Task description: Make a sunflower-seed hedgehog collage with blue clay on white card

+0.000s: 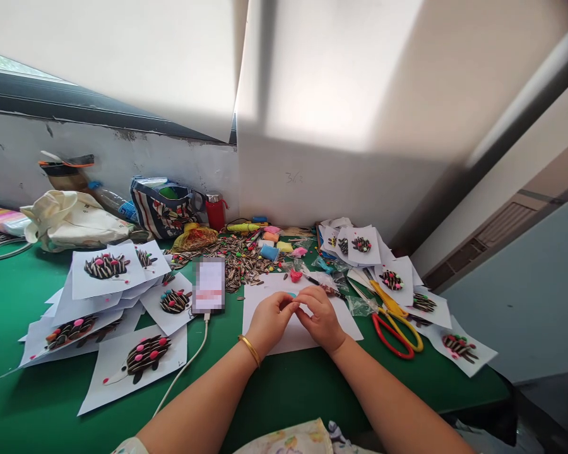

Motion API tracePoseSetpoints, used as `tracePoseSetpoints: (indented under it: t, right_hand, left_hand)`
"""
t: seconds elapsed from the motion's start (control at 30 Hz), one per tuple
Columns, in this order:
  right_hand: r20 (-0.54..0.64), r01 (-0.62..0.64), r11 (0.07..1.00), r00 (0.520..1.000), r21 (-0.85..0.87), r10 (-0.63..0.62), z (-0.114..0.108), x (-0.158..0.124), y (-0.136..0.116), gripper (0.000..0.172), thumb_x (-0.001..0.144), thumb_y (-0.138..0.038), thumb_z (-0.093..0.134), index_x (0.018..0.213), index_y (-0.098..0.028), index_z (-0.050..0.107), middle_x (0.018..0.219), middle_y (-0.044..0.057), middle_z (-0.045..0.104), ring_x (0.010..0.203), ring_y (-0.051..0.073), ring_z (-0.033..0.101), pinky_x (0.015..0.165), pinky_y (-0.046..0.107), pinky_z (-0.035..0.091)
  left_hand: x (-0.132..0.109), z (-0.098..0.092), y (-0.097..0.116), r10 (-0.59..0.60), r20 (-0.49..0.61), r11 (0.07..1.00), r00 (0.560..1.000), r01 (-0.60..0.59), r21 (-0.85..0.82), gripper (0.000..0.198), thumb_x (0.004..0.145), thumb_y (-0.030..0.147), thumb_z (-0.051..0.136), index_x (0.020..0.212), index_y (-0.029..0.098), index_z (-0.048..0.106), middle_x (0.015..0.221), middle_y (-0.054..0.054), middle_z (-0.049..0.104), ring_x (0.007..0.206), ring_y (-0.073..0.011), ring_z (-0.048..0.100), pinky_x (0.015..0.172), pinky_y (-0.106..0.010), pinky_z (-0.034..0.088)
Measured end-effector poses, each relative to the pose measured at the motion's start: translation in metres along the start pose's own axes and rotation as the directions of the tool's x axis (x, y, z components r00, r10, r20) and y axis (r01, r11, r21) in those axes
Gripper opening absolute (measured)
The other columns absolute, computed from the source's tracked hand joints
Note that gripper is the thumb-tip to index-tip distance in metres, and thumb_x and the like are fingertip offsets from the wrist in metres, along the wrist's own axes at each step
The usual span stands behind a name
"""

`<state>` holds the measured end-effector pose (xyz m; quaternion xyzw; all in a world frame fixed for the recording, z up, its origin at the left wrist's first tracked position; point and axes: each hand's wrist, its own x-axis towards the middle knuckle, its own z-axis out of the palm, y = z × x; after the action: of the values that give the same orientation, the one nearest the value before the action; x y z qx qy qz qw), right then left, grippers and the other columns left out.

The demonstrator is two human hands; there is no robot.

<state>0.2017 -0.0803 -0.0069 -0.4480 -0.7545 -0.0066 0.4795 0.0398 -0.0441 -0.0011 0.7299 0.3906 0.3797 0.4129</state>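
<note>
My left hand (pixel 271 318), with a gold bangle at the wrist, and my right hand (pixel 322 318) meet fingertip to fingertip over a white sheet of paper (pixel 260 296). The fingers of both are pinched together; whatever lies between them is too small or hidden to make out. A bit of light blue clay (pixel 291 295) shows just behind the left fingers, and I cannot tell whether it is held. Beyond the hands are a pink clay lump (pixel 296 276) and a dark pen (pixel 311 279). A single sunflower seed (pixel 284 277) lies on the paper.
Cards with seed hedgehogs (pixel 144 356) are stacked at left, with more cards (pixel 423 301) at right. A phone (pixel 209 284) charges by cable. Behind lie a heap of sunflower seeds (pixel 241 265) and clay lumps (pixel 269 252). Red-and-yellow scissors (pixel 397 331) rest right of the paper.
</note>
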Motion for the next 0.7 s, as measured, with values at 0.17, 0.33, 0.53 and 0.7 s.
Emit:
tracePoseSetpoints:
  t: [0.17, 0.33, 0.53, 0.7]
  right_hand:
    - [-0.001, 0.009, 1.0, 1.0, -0.009, -0.009, 0.0013, -0.0007, 0.0017, 0.025, 0.087, -0.019, 0.061, 0.11, -0.026, 0.062, 0.102, 0.006, 0.065, 0.1, 0.023, 0.057, 0.089, 0.043, 0.048]
    - [0.011, 0.003, 1.0, 1.0, -0.009, -0.003, -0.0006, 0.0, -0.0005, 0.029, 0.086, -0.019, 0.06, 0.115, -0.026, 0.06, 0.104, 0.007, 0.065, 0.101, 0.024, 0.057, 0.09, 0.044, 0.048]
    - [0.045, 0.015, 1.0, 0.999, -0.009, -0.015, 0.0004, -0.0008, -0.0005, 0.033, 0.085, -0.02, 0.062, 0.117, -0.025, 0.06, 0.104, 0.007, 0.065, 0.1, 0.024, 0.058, 0.09, 0.044, 0.048]
    - [0.034, 0.002, 1.0, 0.999, -0.013, -0.002, 0.0012, -0.0013, 0.0016, 0.046, 0.082, -0.016, 0.06, 0.127, -0.026, 0.055, 0.104, 0.006, 0.064, 0.1, 0.024, 0.058, 0.09, 0.044, 0.048]
  left_hand:
    - [0.0032, 0.0001, -0.0012, 0.028, -0.052, 0.999, 0.998, -0.03, -0.033, 0.013, 0.085, 0.023, 0.058, 0.092, 0.022, 0.069, 0.09, -0.002, 0.072, 0.083, -0.0173, 0.066, 0.078, -0.031, 0.052]
    - [0.0056, -0.0022, -0.0036, 0.053, -0.105, 0.999, 0.993, -0.053, 0.003, 0.014, 0.085, 0.026, 0.059, 0.089, 0.022, 0.072, 0.089, -0.003, 0.073, 0.085, -0.0184, 0.066, 0.079, -0.032, 0.052]
    - [0.0037, -0.001, -0.0041, 0.02, -0.084, 1.0, 0.996, -0.02, 0.008, 0.018, 0.084, 0.036, 0.062, 0.081, 0.02, 0.071, 0.079, -0.002, 0.071, 0.075, -0.0175, 0.064, 0.07, -0.03, 0.051]
    - [0.0035, 0.002, -0.0039, 0.056, -0.084, 0.995, 0.995, -0.062, -0.073, 0.017, 0.082, 0.019, 0.06, 0.097, 0.022, 0.069, 0.096, -0.002, 0.071, 0.088, -0.0171, 0.065, 0.082, -0.031, 0.052]
